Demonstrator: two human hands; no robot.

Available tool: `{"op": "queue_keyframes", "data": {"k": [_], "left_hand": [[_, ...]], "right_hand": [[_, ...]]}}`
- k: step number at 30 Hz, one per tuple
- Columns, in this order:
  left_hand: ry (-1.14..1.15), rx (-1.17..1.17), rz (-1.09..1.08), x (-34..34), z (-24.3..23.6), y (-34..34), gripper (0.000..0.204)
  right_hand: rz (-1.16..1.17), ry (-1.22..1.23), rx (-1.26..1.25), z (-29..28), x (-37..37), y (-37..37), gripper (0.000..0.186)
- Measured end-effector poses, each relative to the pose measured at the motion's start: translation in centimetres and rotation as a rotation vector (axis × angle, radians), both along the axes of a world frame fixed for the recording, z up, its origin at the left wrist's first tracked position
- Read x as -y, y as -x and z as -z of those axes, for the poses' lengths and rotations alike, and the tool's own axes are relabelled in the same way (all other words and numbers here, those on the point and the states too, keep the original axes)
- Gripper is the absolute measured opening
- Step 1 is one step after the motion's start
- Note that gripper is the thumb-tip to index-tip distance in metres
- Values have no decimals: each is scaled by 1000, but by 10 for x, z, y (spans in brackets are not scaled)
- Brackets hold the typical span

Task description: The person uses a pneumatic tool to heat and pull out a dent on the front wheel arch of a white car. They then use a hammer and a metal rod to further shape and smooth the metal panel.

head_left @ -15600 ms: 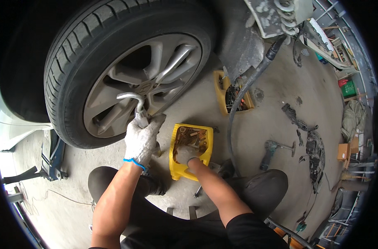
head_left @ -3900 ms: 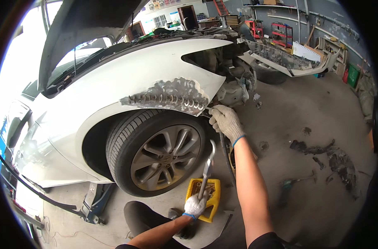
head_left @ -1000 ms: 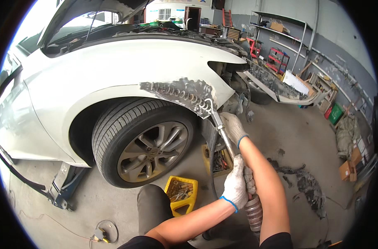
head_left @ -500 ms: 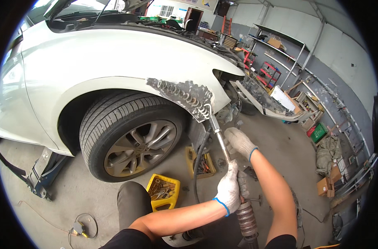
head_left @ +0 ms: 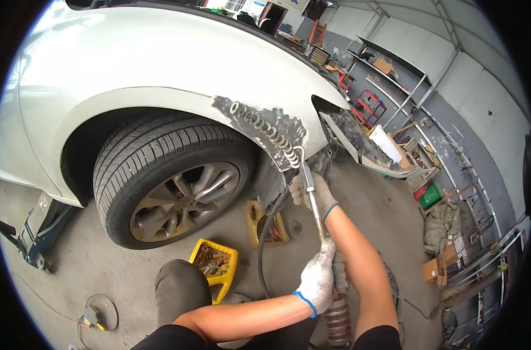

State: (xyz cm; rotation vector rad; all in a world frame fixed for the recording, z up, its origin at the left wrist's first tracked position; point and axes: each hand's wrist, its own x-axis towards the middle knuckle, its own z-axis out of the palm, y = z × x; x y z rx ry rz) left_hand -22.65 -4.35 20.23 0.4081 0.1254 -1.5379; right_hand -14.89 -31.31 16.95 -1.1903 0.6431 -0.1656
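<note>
While we brace the slide hammer (head_left: pixel 313 205) shaft near its hook, right hand (head_left: pixel 308 189) closed, left hand (head_left: pixel 319 277) grips the weight below, aligning pull on welded rings (head_left: pixel 265 129).

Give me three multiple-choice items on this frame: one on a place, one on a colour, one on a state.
1. Where does the tip of the slide-hammer puller sit?
A. on the tyre tread
B. at the row of rings on the bare-metal patch of the fender
C. in the parts bin

2. What colour is the parts bin on the floor by the wheel?
A. yellow
B. red
C. blue

3. How are the two hands placed on the puller?
A. both are off it
B. only the right hand holds it
C. the left hand grips low on the shaft and the right hand is up near the tip

Answers: 1 B, the shaft ends at the lowest rings on the sanded area of the fender; 2 A, the bin is plainly yellow; 3 C, both gloved hands close around the tool.
</note>
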Motion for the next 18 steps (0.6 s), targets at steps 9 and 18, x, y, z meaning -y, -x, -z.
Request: {"op": "queue_keyframes", "data": {"k": [9, 18], "left_hand": [[29, 21, -64, 0, 14, -8, 43], [10, 164, -149, 6, 17, -2, 50]], "right_hand": [[12, 1008, -261, -5, -89, 117, 31], [211, 27, -456, -32, -337, 335, 33]]}}
